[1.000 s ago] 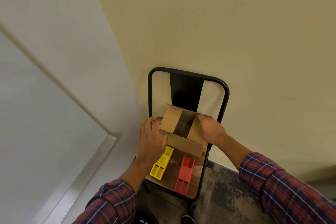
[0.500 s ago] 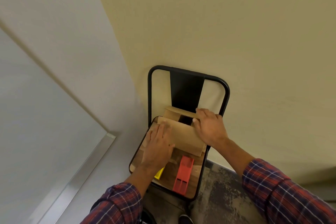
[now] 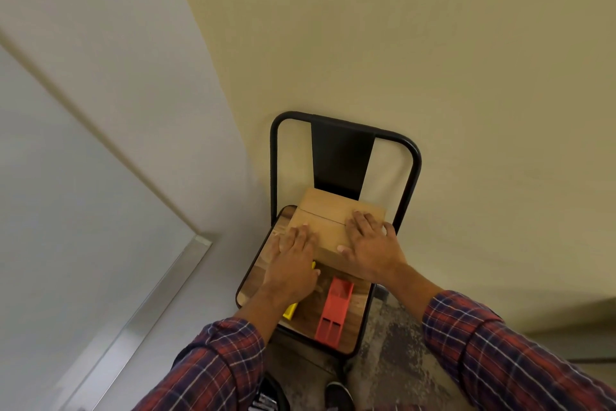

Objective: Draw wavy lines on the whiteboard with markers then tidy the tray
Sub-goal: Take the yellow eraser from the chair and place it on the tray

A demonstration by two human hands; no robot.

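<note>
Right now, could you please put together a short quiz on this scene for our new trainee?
1. True or false: the flaps of the cardboard box are shut.
2. Which piece lies uncovered on the chair seat? A) the red holder B) a blue holder C) a green cup
3. Fill in: the left hand partly hides the ______ holder.

Key:
1. True; both the left hand and the right hand lie flat on the closed top.
2. A.
3. Yellow.
</note>
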